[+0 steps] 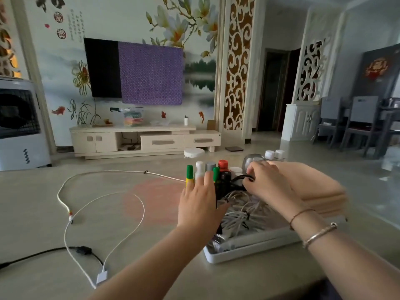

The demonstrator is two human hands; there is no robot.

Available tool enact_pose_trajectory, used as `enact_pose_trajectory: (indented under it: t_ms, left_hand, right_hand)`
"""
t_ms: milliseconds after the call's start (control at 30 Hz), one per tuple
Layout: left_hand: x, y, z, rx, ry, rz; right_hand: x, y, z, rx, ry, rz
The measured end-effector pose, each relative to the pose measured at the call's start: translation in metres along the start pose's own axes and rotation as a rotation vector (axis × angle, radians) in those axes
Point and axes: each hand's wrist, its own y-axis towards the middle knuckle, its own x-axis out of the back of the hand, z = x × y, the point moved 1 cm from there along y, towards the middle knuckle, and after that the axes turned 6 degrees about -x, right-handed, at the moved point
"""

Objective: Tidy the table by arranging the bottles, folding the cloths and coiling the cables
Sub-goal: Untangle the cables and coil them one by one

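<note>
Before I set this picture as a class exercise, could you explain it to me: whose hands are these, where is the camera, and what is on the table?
There is one picture, from a camera worn on a person's head, looking forward and down. No machine: two bare hands. The left hand, fingers straight, rests against a cluster of capped bottles. The right hand pinches a black cable above a white tray of bundled white cables. Folded peach cloths sit behind the right hand. A long white cable lies uncoiled on the table.

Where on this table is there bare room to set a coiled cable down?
Free: the near edge between the white cable loop and the tray, and the far left corner beyond the loop. Crowded: the bottles, tray and folded cloths around both hands.
</note>
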Motion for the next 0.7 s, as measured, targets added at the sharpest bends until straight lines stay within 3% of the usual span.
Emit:
enact_pose_trajectory:
  t_ms: [100, 200, 367, 500, 700]
  left_hand:
    - [-0.003, 0.005, 0.002, -0.154, 0.020, -0.120]
    - [-0.009, 0.012, 0.008, -0.238, 0.023, -0.034]
    - [-0.027, 0.005, 0.017, -0.123, -0.103, 0.167]
    - [-0.034, -0.001, 0.024, -0.102, -0.122, 0.138]
    - [-0.016, 0.006, 0.028, 0.002, -0.411, 0.074]
  right_hand:
    - [-0.007, -0.005, 0.010, 0.171, 0.096, -0.022]
    - [-0.015, -0.011, 0.016, 0.259, 0.207, -0.002]
    - [-0.032, -0.019, 0.010, 0.229, 0.180, 0.102]
    - [-0.035, -0.024, 0.014, 0.202, 0.101, 0.157]
    - [-0.015, -0.026, 0.033, 0.280, 0.088, -0.019]
